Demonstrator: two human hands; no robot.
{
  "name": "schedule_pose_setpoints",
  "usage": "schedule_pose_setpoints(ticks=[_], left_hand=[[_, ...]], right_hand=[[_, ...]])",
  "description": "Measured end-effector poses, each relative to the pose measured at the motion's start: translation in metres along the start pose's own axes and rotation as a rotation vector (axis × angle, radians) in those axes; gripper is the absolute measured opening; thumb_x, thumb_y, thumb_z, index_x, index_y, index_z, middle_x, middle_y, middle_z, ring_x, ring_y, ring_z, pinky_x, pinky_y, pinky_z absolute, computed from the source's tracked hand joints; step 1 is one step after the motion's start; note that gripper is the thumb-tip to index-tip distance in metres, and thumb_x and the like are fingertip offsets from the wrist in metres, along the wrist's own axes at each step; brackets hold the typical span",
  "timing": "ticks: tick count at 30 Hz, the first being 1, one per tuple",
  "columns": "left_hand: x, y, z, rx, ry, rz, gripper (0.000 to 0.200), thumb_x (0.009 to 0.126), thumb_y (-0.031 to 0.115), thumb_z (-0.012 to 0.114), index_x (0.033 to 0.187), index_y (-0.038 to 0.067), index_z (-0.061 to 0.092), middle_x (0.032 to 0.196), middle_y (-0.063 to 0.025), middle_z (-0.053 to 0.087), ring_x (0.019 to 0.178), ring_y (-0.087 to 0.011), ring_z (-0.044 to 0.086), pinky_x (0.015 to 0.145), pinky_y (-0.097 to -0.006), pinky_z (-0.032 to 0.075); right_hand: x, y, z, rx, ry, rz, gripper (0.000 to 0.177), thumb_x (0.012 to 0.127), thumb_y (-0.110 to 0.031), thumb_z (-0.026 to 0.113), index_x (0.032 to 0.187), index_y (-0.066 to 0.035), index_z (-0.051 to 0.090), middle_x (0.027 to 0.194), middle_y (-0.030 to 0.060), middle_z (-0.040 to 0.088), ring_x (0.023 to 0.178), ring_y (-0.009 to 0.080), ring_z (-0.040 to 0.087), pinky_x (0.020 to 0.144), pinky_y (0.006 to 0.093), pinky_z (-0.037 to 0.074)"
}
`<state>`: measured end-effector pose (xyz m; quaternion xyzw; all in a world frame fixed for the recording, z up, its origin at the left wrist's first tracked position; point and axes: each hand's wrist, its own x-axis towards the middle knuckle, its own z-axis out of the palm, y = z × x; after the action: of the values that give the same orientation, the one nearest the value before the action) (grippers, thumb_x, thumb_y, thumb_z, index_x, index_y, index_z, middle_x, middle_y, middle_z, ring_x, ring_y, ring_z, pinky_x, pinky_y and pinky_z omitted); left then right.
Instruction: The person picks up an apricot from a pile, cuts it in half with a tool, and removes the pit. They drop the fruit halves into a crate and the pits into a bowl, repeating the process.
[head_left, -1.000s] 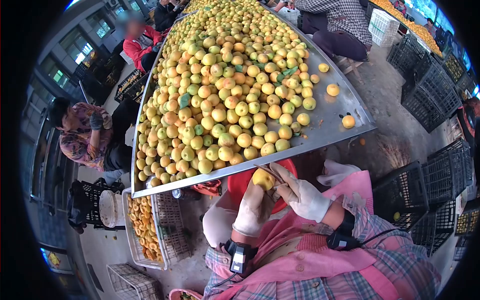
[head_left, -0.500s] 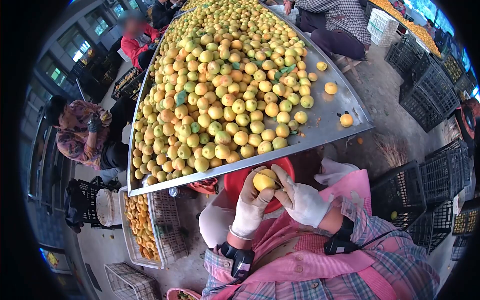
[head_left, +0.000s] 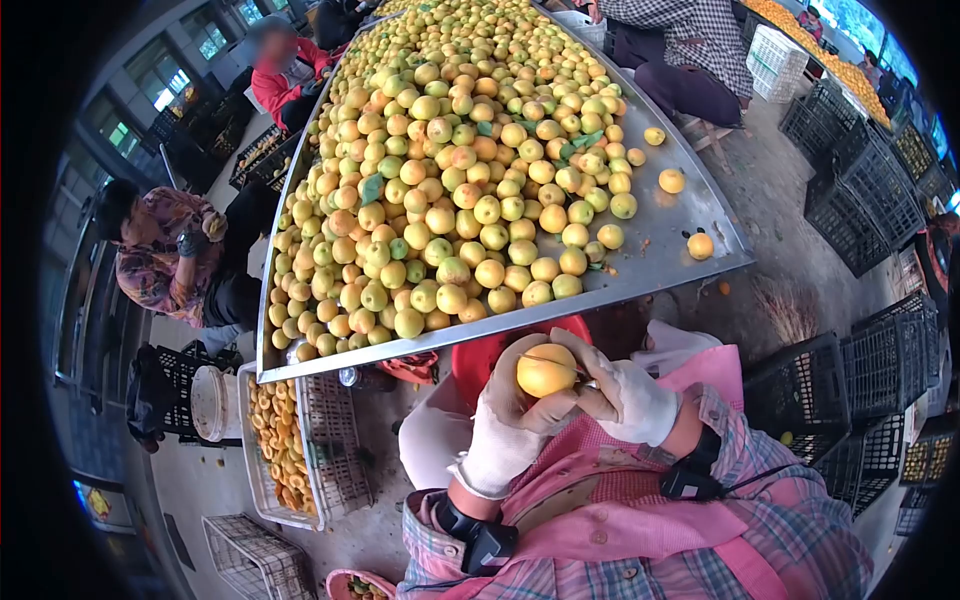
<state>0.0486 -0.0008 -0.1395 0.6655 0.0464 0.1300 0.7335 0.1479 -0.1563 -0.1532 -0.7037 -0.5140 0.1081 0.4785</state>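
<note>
My left hand (head_left: 508, 415), in a whitish glove with worn fingertips, is closed around a yellow-orange apricot (head_left: 543, 374). A thin dark blade (head_left: 555, 362) lies across the fruit's upper side and runs to the fingers of my right hand (head_left: 640, 402), also gloved and closed. The blade's handle is hidden by those fingers. Both hands meet at the apricot, above a red basin (head_left: 468, 362) that they partly cover. Just beyond, a metal-edged table (head_left: 690, 235) bears a big heap of apricots (head_left: 430, 200).
Left of my legs stands a white crate (head_left: 340, 440) with halved apricots (head_left: 280, 445); a white bucket (head_left: 213, 400) is beside it. Black crates (head_left: 800, 390) stack up at right. Co-workers sit along the table, one in a patterned top (head_left: 165, 250).
Both hands, with the apricot, have come slightly nearer to me and the fruit looks larger. The blade now lies across its upper part. The view has shifted a little.
</note>
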Motion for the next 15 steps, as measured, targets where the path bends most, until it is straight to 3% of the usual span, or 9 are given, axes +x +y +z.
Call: schedule_pose_setpoints(ticks=[4,6,7,9,11,13,14,15], left_hand=[[-0.001,0.003,0.002,-0.060,-0.058,-0.091,0.066,0.086,0.032,0.073,0.134,0.000,0.040,0.112,-0.0080,0.059,0.091,-0.0132,0.059,0.073,-0.0233,0.051],[-0.008,-0.008,0.015,-0.433,0.116,-0.084,0.068,0.087,0.039,0.071,0.134,0.000,0.041,0.117,-0.0078,0.057,0.098,-0.0131,0.057,0.079,-0.0252,0.050],[-0.009,-0.008,0.014,-0.429,0.117,-0.084,0.068,0.087,0.039,0.071,0.134,0.000,0.041,0.117,-0.0078,0.057,0.098,-0.0131,0.057,0.079,-0.0252,0.050],[-0.012,-0.006,0.012,-0.301,0.086,-0.093,0.070,0.087,0.045,0.069,0.133,0.001,0.041,0.119,-0.0075,0.055,0.104,-0.0151,0.056,0.086,-0.0289,0.049],[-0.010,0.008,0.007,-0.243,0.080,-0.091,0.069,0.085,0.041,0.071,0.133,0.001,0.042,0.116,-0.0072,0.056,0.102,-0.0165,0.058,0.085,-0.0306,0.049],[-0.007,0.003,-0.004,0.372,-0.005,0.040,0.071,0.084,0.039,0.074,0.134,0.002,0.040,0.115,-0.0067,0.057,0.100,-0.0163,0.059,0.083,-0.0300,0.050],[-0.004,0.007,-0.009,0.560,-0.039,0.089,0.074,0.082,0.035,0.076,0.136,0.002,0.039,0.114,-0.0063,0.058,0.097,-0.0168,0.060,0.081,-0.0303,0.051],[-0.005,0.008,-0.004,0.558,-0.039,0.090,0.074,0.082,0.035,0.076,0.136,0.002,0.039,0.114,-0.0063,0.058,0.097,-0.0168,0.060,0.081,-0.0303,0.051]], right_hand=[[-0.001,0.004,0.014,-0.021,0.039,-0.004,0.065,0.095,-0.022,0.052,0.148,-0.001,0.020,0.128,0.0242,0.053,0.096,0.0405,0.063,0.076,0.0434,0.053],[-0.002,0.001,0.025,0.047,0.131,0.056,0.065,0.094,-0.021,0.053,0.147,-0.001,0.021,0.126,0.0237,0.055,0.093,0.0406,0.064,0.076,0.0431,0.053],[-0.001,0.002,0.024,0.051,0.131,0.054,0.065,0.094,-0.021,0.053,0.147,-0.001,0.021,0.126,0.0237,0.055,0.093,0.0406,0.064,0.076,0.0431,0.053],[-0.003,0.000,0.021,0.044,0.117,-0.006,0.066,0.094,-0.021,0.053,0.147,0.000,0.021,0.126,0.0235,0.055,0.092,0.0409,0.064,0.076,0.0429,0.053],[-0.002,0.002,0.010,0.032,0.054,-0.032,0.066,0.093,-0.021,0.054,0.147,0.000,0.021,0.126,0.0234,0.055,0.091,0.0407,0.064,0.075,0.0427,0.054],[-0.003,0.004,0.006,0.017,0.000,-0.050,0.067,0.093,-0.020,0.054,0.147,0.000,0.020,0.126,0.0232,0.055,0.090,0.0404,0.065,0.074,0.0425,0.054],[-0.004,0.007,0.006,0.026,-0.007,-0.025,0.068,0.093,-0.020,0.055,0.147,0.001,0.020,0.126,0.0229,0.055,0.089,0.0398,0.065,0.073,0.0425,0.054],[-0.004,0.008,0.007,0.036,-0.017,-0.003,0.069,0.092,-0.020,0.056,0.147,0.001,0.020,0.126,0.0225,0.055,0.088,0.0392,0.065,0.072,0.0424,0.054]])
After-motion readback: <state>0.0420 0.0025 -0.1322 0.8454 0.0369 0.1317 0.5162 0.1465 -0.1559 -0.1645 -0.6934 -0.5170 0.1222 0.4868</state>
